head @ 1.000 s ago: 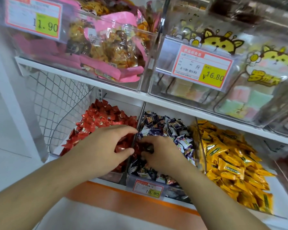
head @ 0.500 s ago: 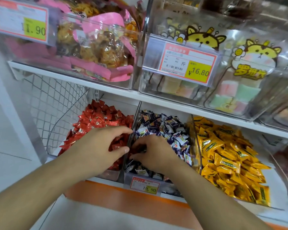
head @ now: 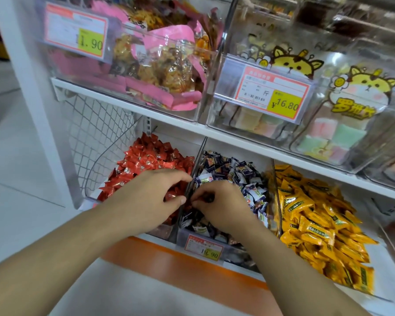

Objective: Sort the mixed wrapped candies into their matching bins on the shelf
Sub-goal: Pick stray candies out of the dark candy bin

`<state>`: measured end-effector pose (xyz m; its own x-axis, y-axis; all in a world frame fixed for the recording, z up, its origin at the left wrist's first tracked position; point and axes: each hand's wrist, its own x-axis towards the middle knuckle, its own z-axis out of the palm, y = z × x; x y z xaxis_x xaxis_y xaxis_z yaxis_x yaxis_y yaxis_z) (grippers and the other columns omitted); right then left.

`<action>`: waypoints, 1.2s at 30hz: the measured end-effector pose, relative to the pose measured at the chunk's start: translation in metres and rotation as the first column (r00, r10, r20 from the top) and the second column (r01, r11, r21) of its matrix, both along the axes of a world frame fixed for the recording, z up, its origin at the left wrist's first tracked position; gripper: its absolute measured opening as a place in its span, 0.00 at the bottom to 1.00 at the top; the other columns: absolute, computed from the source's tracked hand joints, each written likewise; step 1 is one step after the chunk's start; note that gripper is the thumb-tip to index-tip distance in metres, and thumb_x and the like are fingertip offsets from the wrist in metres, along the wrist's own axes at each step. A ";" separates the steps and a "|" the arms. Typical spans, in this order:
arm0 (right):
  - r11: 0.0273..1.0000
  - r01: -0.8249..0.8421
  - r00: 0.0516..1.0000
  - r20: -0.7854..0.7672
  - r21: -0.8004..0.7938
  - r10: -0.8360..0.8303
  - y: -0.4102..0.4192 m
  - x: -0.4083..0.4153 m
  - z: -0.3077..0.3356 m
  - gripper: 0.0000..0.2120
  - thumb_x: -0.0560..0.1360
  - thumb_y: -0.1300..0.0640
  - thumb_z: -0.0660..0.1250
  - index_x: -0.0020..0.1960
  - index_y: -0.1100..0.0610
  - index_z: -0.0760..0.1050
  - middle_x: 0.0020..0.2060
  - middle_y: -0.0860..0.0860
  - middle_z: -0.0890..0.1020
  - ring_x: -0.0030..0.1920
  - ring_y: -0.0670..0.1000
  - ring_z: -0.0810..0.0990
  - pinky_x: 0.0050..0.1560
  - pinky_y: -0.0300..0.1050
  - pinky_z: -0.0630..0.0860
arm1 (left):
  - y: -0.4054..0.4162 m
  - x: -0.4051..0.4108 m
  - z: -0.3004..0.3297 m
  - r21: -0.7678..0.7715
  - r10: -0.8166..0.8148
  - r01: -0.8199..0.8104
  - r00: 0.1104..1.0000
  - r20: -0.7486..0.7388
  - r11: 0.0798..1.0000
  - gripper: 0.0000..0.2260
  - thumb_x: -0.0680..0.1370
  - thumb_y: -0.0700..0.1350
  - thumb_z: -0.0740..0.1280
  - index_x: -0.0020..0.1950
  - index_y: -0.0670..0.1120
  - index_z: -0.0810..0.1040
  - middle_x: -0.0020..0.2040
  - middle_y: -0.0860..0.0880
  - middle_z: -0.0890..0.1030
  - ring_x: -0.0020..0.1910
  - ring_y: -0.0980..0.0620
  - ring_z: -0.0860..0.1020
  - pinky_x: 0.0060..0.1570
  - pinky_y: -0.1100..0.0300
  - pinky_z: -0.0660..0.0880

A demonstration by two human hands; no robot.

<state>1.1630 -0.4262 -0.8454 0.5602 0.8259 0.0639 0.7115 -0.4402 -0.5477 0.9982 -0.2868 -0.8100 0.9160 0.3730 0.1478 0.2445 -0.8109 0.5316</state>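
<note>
Both hands have stayed at the wall between the two bins, and the right hand's fingers have closed tighter on something small and dark.

Going left to right on the lower shelf (head: 249, 145): a wire basket (head: 96, 144) hangs at the far left. Next is the red bin, piled with red candies (head: 151, 158). The left hand (head: 146, 199) lies on top of that pile, palm down. Its fingers are loosely bent and its thumb reaches to the clear divider (head: 193, 174). Whether it holds a candy cannot be told.

Just past the divider is the middle bin, full of purple and white candies (head: 237, 172). The right hand (head: 221, 206) is in this bin, right beside the left hand. Its thumb and fingers pinch a small dark candy (head: 206, 198) close to the divider. A price tag (head: 203, 247) sits on the front of this bin.

To the right is a bin heaped with yellow candies (head: 312, 215).

On the upper shelf, one clear box holds pink snack bags (head: 167, 65) and the next holds cat bags (head: 360, 96) with soft pastel squares. Each box has a price tag with a yellow patch.
</note>
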 end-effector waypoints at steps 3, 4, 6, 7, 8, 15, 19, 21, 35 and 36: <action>0.985 0.116 0.988 -0.116 0.126 -0.102 -0.004 -0.002 0.020 0.03 0.75 0.53 0.77 0.46 0.46 0.83 0.36 0.41 0.83 0.39 0.40 0.81 0.40 0.37 0.77 | 0.006 0.001 0.000 -0.030 0.031 -0.029 0.998 0.061 0.999 0.19 0.80 0.54 0.71 0.70 0.63 0.75 0.65 0.65 0.77 0.62 0.66 0.75 0.62 0.65 0.73; 0.973 0.163 0.973 -0.188 0.166 -0.131 -0.004 -0.004 0.028 0.04 0.75 0.52 0.77 0.45 0.47 0.82 0.34 0.43 0.83 0.36 0.42 0.81 0.39 0.39 0.79 | 0.007 0.002 0.000 -0.048 0.042 -0.038 0.996 0.084 0.998 0.18 0.79 0.53 0.72 0.68 0.63 0.76 0.62 0.66 0.77 0.59 0.68 0.75 0.59 0.67 0.73; 0.941 0.220 0.930 -0.347 0.258 -0.122 -0.004 -0.010 0.041 0.06 0.74 0.54 0.78 0.44 0.51 0.81 0.31 0.48 0.81 0.35 0.49 0.81 0.41 0.44 0.80 | 0.007 0.004 0.001 -0.098 0.058 -0.045 0.990 0.129 0.994 0.17 0.77 0.53 0.75 0.65 0.61 0.78 0.56 0.65 0.79 0.55 0.68 0.76 0.55 0.68 0.75; 0.924 0.238 0.909 -0.405 0.298 -0.103 -0.003 -0.014 0.046 0.06 0.74 0.56 0.78 0.43 0.53 0.81 0.30 0.48 0.80 0.34 0.50 0.80 0.41 0.45 0.80 | 0.006 0.005 0.002 -0.129 0.061 -0.042 0.987 0.150 0.991 0.17 0.76 0.53 0.76 0.64 0.61 0.79 0.53 0.65 0.80 0.54 0.68 0.77 0.54 0.67 0.76; 0.911 0.249 0.891 -0.447 0.327 -0.083 -0.003 -0.017 0.051 0.06 0.74 0.56 0.78 0.43 0.54 0.82 0.30 0.48 0.80 0.34 0.48 0.79 0.40 0.42 0.79 | 0.005 0.006 0.003 -0.167 0.064 -0.035 0.983 0.171 0.985 0.16 0.75 0.53 0.77 0.62 0.61 0.80 0.51 0.64 0.81 0.52 0.67 0.78 0.53 0.65 0.78; 0.893 0.196 0.788 -0.607 0.404 0.101 0.004 -0.034 0.059 0.09 0.77 0.66 0.72 0.55 0.57 0.85 0.45 0.55 0.88 0.46 0.56 0.87 0.53 0.50 0.84 | 0.014 0.004 0.012 -0.359 0.167 -0.064 0.950 0.263 0.931 0.14 0.74 0.53 0.78 0.58 0.60 0.82 0.48 0.61 0.84 0.48 0.65 0.82 0.53 0.61 0.80; 0.899 0.208 0.813 -0.579 0.386 0.060 0.007 -0.026 0.055 0.14 0.77 0.71 0.70 0.58 0.57 0.83 0.48 0.53 0.88 0.48 0.52 0.87 0.50 0.44 0.84 | 0.024 0.002 0.012 -0.252 0.227 -0.173 0.952 0.206 0.952 0.10 0.74 0.50 0.79 0.51 0.60 0.83 0.44 0.61 0.83 0.44 0.65 0.81 0.44 0.72 0.76; 0.922 0.214 0.901 -0.430 0.322 -0.059 0.005 -0.016 0.044 0.14 0.78 0.73 0.66 0.55 0.57 0.83 0.46 0.52 0.87 0.46 0.48 0.86 0.45 0.39 0.82 | 0.029 -0.001 0.013 -0.125 0.280 -0.261 0.942 0.184 0.957 0.10 0.76 0.49 0.76 0.54 0.59 0.81 0.47 0.60 0.82 0.41 0.62 0.80 0.40 0.71 0.75; 0.990 0.007 0.990 -0.137 -0.143 -0.027 0.008 -0.004 0.003 0.13 0.74 0.61 0.74 0.53 0.47 0.77 0.45 0.44 0.85 0.43 0.41 0.82 0.43 0.38 0.80 | 0.014 0.007 -0.003 -0.011 -0.055 0.055 0.998 0.040 0.998 0.21 0.81 0.56 0.68 0.74 0.62 0.71 0.72 0.63 0.74 0.69 0.62 0.73 0.69 0.59 0.72; 0.990 0.004 0.987 -0.157 -0.137 -0.026 0.007 -0.005 0.002 0.13 0.74 0.62 0.74 0.52 0.47 0.77 0.43 0.44 0.85 0.41 0.41 0.82 0.42 0.37 0.80 | 0.014 0.007 -0.004 -0.008 -0.057 0.057 0.998 0.036 0.998 0.20 0.81 0.56 0.68 0.73 0.62 0.72 0.71 0.64 0.75 0.68 0.62 0.73 0.69 0.58 0.73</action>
